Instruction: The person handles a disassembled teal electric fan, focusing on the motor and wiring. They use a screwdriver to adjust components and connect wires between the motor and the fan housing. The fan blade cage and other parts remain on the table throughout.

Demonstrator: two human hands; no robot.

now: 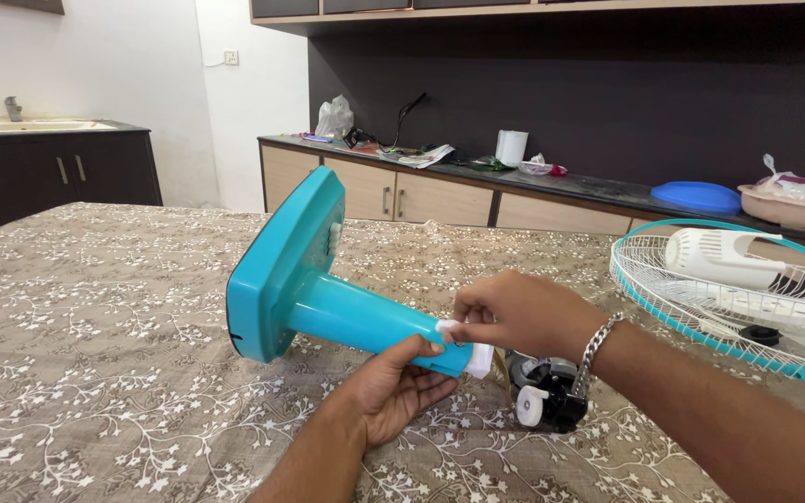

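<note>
At frame centre: turquoise plastic fan stand [314, 289] lying on the floral tablecloth [95, 373], long axis upper-left to lower-right | left hand [393, 391] cradles column underneath, nearer | right hand [514, 312] pinches white end piece [472, 354] | black-and-white motor part [547, 396] just beside.

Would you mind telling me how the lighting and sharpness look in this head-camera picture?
Head view: even daylight, soft shadows under the turquoise fan stand and both hands; left hand and right hand are sharp; a faint sheen lies on the stand's base; the dark wall panel loses detail; the wire fan guard is cut by the right edge.
</note>
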